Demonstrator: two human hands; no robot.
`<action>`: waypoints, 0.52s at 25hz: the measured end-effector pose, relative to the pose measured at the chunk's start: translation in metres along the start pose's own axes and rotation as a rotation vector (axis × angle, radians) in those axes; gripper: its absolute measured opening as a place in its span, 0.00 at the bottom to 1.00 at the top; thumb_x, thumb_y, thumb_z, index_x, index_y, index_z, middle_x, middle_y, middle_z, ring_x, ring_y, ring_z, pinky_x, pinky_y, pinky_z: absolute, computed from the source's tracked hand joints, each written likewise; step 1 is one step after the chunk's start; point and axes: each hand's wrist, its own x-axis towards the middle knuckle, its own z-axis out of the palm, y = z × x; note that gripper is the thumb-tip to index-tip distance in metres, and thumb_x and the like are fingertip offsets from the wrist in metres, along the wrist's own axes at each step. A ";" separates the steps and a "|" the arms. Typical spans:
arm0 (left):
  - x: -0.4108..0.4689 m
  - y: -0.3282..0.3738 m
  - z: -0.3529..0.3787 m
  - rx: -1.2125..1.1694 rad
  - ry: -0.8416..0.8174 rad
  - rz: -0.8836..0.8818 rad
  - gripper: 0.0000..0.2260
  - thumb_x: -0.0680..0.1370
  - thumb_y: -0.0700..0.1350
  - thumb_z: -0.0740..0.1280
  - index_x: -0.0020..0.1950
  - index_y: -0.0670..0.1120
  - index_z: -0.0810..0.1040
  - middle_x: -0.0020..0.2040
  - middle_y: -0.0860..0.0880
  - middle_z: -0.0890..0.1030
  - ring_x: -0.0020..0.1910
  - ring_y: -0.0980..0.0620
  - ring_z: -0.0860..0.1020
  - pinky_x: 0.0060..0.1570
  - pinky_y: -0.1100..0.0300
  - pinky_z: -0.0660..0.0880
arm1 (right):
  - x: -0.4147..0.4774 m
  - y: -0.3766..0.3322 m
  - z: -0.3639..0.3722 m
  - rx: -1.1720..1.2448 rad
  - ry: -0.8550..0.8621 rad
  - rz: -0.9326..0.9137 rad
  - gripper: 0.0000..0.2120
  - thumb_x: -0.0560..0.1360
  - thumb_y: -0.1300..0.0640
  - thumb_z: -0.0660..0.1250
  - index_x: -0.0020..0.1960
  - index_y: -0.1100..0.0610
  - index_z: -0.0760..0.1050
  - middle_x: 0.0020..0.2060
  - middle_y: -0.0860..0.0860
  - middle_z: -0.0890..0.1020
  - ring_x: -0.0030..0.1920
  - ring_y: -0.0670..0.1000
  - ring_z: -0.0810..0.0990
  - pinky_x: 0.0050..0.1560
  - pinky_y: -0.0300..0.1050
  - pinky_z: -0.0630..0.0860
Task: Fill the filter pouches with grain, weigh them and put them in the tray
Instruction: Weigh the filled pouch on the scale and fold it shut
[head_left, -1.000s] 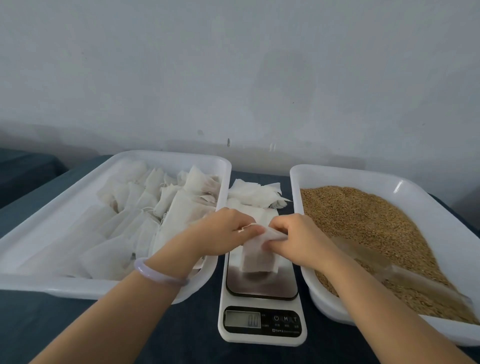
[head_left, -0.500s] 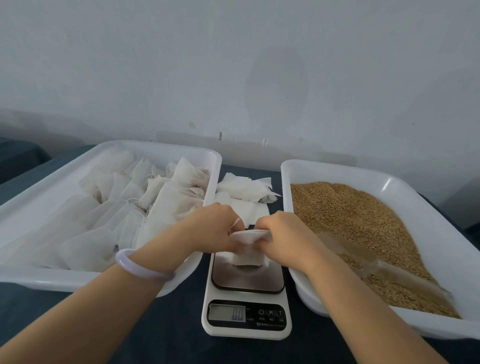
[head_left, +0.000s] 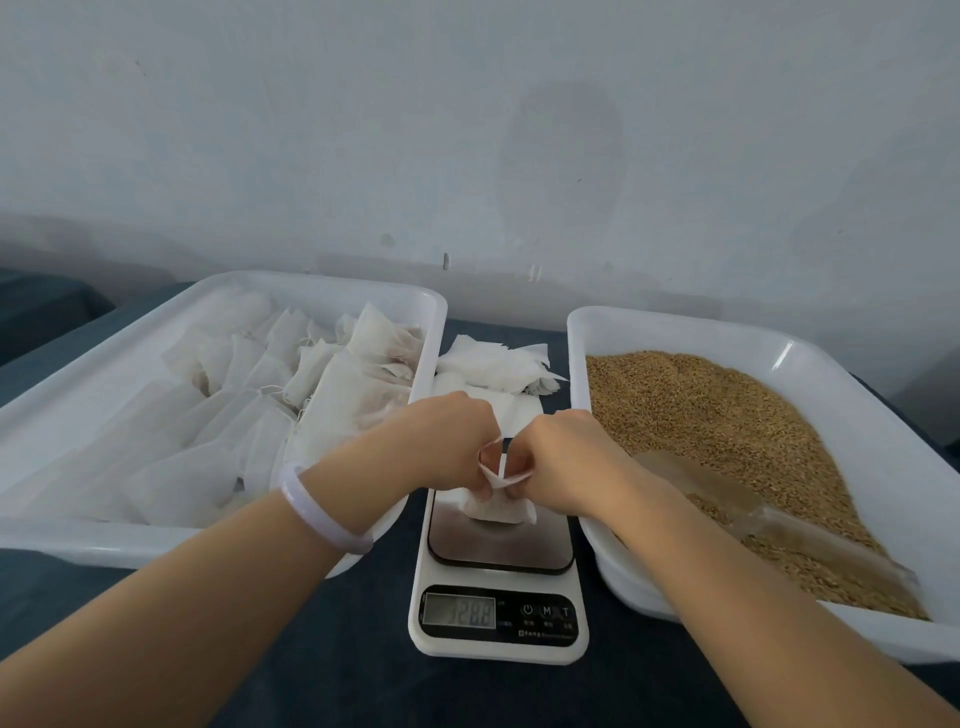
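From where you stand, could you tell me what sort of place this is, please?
Probably a small hand-packing bench: a digital scale sits between a tray of grain and a tray of white filter pouches.

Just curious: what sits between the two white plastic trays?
In the head view, a white digital scale bearing a white filter pouch, with loose white pouches behind.

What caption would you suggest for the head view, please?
Left hand and right hand pinch the top of a filter pouch resting on the digital scale.
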 end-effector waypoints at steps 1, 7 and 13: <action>0.001 0.002 -0.001 0.028 0.002 0.012 0.13 0.71 0.55 0.72 0.48 0.47 0.82 0.34 0.54 0.66 0.41 0.52 0.69 0.34 0.60 0.64 | 0.001 -0.001 -0.001 -0.036 0.000 -0.012 0.05 0.72 0.54 0.66 0.39 0.46 0.78 0.33 0.46 0.74 0.41 0.52 0.70 0.44 0.39 0.59; -0.003 -0.002 0.005 -0.053 -0.009 0.057 0.04 0.72 0.49 0.68 0.44 0.51 0.75 0.42 0.53 0.77 0.45 0.50 0.75 0.42 0.57 0.71 | -0.003 -0.001 0.003 -0.027 0.078 -0.061 0.05 0.71 0.51 0.64 0.41 0.47 0.79 0.39 0.46 0.81 0.43 0.51 0.74 0.48 0.41 0.61; -0.008 -0.001 0.003 -0.226 0.036 0.042 0.08 0.70 0.47 0.66 0.44 0.51 0.67 0.39 0.56 0.72 0.43 0.50 0.73 0.40 0.58 0.68 | -0.005 0.001 0.001 0.145 0.145 0.027 0.09 0.69 0.49 0.63 0.44 0.52 0.77 0.38 0.47 0.79 0.43 0.51 0.74 0.39 0.41 0.64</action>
